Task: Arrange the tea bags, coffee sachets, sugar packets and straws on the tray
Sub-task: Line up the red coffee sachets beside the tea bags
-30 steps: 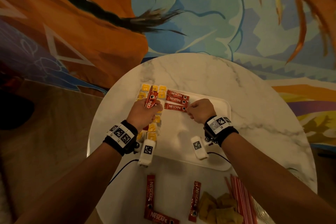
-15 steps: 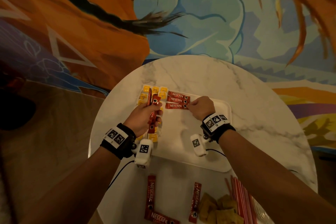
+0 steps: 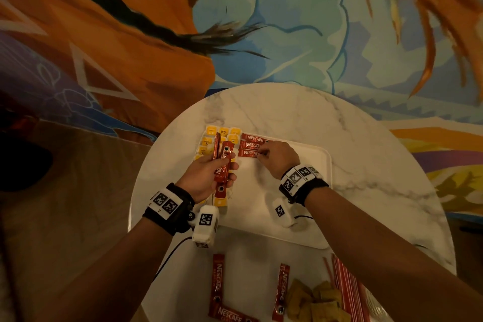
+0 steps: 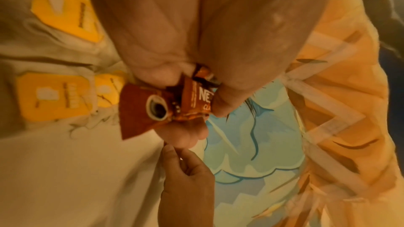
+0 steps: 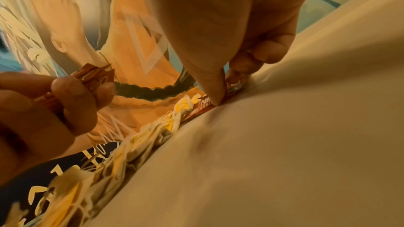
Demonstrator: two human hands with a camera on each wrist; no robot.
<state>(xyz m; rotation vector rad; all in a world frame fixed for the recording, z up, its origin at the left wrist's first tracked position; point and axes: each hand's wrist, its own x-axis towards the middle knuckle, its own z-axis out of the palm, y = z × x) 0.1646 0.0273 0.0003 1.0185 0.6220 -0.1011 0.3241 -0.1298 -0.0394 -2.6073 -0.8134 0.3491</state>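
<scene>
A white tray [image 3: 300, 206] lies on the round marble table. Yellow-tagged tea bags [image 3: 209, 136] line its left edge. Three red coffee sachets [image 3: 251, 145] lie in a row at its far end. My left hand [image 3: 230, 167] grips a bundle of red sachets [image 3: 222, 172] above the tea bags, also seen in the left wrist view as sachets [image 4: 153, 108]. My right hand [image 3: 262, 153] pinches the right end of the nearest laid sachet [image 5: 201, 108], thumb tip pressed down on it.
On the table in front of the tray lie three loose coffee sachets [image 3: 218, 280], a pile of brown sugar packets [image 3: 313, 303] and red straws [image 3: 347, 293]. A painted wall rises behind the table. The table drops off at left.
My left hand has turned palm-up and drawn back slightly with its bundle of sachets. My right hand has stayed at the right end of the nearest laid sachet.
</scene>
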